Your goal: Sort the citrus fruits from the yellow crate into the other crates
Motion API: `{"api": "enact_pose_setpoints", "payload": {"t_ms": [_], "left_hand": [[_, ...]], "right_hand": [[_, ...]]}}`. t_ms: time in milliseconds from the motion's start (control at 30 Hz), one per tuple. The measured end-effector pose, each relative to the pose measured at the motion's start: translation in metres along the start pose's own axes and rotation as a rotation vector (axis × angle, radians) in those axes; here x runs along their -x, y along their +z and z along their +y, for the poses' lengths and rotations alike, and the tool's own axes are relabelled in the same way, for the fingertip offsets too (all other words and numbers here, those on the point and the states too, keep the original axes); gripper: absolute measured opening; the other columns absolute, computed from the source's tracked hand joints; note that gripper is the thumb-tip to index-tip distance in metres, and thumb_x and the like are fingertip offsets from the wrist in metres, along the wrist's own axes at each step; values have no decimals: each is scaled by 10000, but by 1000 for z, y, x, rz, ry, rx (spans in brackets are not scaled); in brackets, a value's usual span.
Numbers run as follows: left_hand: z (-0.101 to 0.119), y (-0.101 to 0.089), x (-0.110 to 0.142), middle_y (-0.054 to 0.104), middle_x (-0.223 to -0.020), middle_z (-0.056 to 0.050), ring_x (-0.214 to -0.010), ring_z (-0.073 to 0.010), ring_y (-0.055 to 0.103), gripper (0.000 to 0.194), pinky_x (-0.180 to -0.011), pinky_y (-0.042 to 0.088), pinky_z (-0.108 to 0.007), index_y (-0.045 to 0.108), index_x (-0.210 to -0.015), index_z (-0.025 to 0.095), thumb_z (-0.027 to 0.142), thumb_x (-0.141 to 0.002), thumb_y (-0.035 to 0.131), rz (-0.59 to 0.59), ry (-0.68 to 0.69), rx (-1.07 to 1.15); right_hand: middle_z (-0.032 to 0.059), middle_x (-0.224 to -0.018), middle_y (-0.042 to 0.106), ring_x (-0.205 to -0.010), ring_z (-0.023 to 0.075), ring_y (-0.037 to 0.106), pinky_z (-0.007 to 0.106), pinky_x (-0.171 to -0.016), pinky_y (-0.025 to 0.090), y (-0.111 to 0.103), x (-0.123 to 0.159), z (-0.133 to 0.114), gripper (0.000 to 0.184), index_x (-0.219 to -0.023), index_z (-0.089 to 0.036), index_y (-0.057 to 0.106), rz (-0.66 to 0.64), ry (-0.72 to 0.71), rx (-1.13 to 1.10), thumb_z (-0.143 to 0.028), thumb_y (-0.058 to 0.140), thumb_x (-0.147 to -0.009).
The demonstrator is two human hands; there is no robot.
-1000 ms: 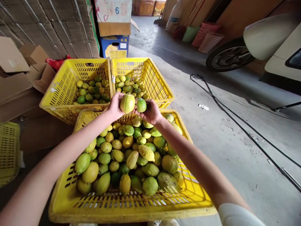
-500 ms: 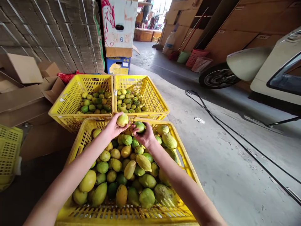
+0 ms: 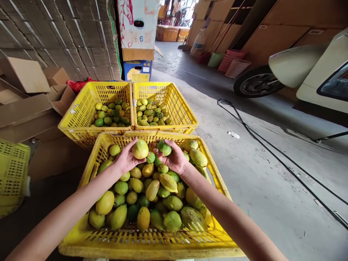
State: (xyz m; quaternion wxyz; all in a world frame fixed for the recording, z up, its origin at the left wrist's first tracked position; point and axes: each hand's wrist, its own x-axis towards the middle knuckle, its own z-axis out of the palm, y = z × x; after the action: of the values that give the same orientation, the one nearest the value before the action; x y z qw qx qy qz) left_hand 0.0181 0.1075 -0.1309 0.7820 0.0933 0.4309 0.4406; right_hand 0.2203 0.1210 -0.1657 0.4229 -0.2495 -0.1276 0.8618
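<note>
My left hand [image 3: 128,156] is closed round a pale yellow-green lemon [image 3: 140,149]. Just to its right, my right hand [image 3: 175,158] grips a smaller, darker green lemon [image 3: 164,148]. Both hands are above the far part of a large yellow plastic crate [image 3: 152,250]. Many lemons, green to yellow, lie in that crate; a long yellow one [image 3: 168,182] rests on top near the middle, and a big, rough, dull green one [image 3: 193,219] lies near the front right. My forearms hide part of the fruit.
Behind stand two more yellow crates, the left one [image 3: 78,112] and the right one [image 3: 182,105], both holding smaller lemons. Opened cardboard boxes [image 3: 27,108] lie at left, beside another yellow crate [image 3: 13,170]. A black cable [image 3: 261,139] crosses the floor at right, near a white vehicle [image 3: 312,79].
Both hands have come slightly nearer and lower, each still with its lemon. The left hand's lemon now shows larger. The camera view has shifted a little.
</note>
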Motion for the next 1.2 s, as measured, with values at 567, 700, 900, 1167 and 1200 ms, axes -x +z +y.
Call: {"api": "enact_pose_setpoints", "payload": {"t_ms": [567, 700, 900, 1167, 1200], "left_hand": [[-11, -28, -18, 743, -819, -148, -656, -246, 757, 400, -551, 638, -324, 592, -1290, 88, 308, -1081, 331, -140, -116, 22], [-12, -26, -20, 700, -776, -128, -580, -226, 717, 472, -437, 590, -282, 599, -1218, 89, 409, -1099, 273, -195, -135, 34], [-10, -27, -22, 746, -859, -131, -647, -246, 763, 382, -453, 605, -288, 597, -1238, 105, 369, -1074, 375, -70, -41, 63], [-7, -22, -22, 783, -999, -174, -883, -274, 803, 418, -712, 674, -354, 568, -1388, 84, 285, -1073, 381, -89, 61, 138], [-7, -21, -21, 779, -950, -158, -813, -251, 795, 393, -671, 667, -325, 588, -1339, 87, 315, -1084, 396, -69, 70, 126]], "right_hand": [[64, -953, 790, -861, 189, 773, 313, -810, 679, -29, -1, 6, 297, -1161, -158, 652, -9, 49, 91, -301, 641, -901], [38, -899, 762, -828, 163, 737, 236, -722, 664, -33, -8, 13, 313, -1006, -183, 647, -1, 16, -24, -276, 842, -780], [30, -773, 705, -674, 138, 679, 175, -504, 580, -28, -20, 16, 240, -898, -218, 612, 268, 6, -142, -301, 820, -812], [114, -1039, 798, -1044, 295, 764, 443, -843, 694, -15, -15, 8, 271, -1068, -201, 678, 225, -129, -99, -231, 655, -800], [103, -1034, 796, -1026, 280, 768, 424, -844, 697, -13, -14, 8, 270, -1079, -193, 682, 205, -121, -97, -237, 675, -812]]}}
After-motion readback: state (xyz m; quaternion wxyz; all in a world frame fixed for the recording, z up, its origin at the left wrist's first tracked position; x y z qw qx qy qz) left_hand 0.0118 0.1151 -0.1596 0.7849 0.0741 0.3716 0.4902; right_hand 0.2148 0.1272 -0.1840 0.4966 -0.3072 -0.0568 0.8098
